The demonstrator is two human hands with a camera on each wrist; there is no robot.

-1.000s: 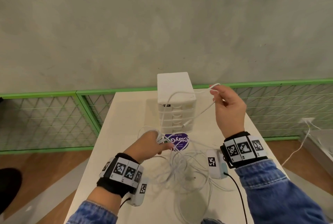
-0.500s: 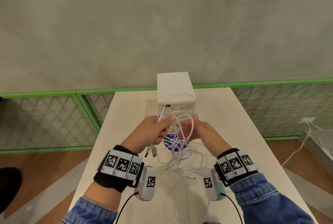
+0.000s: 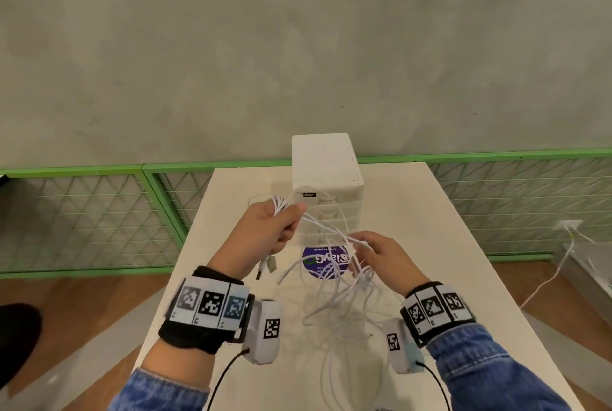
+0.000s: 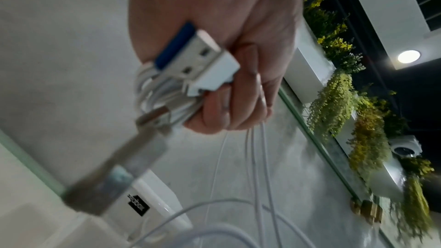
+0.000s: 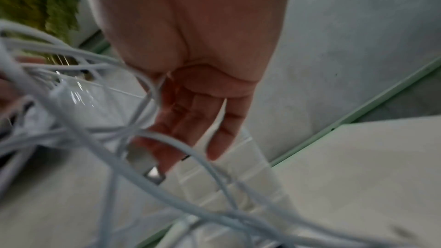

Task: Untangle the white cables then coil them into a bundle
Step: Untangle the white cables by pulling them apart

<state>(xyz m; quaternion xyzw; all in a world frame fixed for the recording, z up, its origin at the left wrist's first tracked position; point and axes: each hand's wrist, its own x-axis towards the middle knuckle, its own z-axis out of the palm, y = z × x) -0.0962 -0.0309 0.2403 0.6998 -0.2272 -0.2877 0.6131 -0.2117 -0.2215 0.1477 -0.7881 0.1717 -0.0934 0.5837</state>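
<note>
My left hand (image 3: 287, 219) is raised in front of the drawer unit and grips a bunch of white cable loops (image 3: 280, 203); two USB plugs (image 3: 266, 266) dangle beneath it. In the left wrist view my left hand's fingers (image 4: 226, 105) curl round the coiled strands (image 4: 152, 91), and a USB plug (image 4: 198, 59) lies against the palm. Strands run from there to my right hand (image 3: 359, 243), lower and to the right, whose fingertips pinch them near a plug (image 5: 152, 173). The rest of the tangle (image 3: 341, 311) lies on the table between my wrists.
A white drawer unit (image 3: 323, 159) stands at the back middle of the cream table (image 3: 430, 212), with a purple sticker (image 3: 323, 261) in front of it. Green mesh fencing (image 3: 82, 212) runs behind the table. Another white cord (image 3: 546, 281) hangs off to the right.
My right hand came down from high at the right, met the left hand, then drew back right. My left hand rose from the table with more loops in it.
</note>
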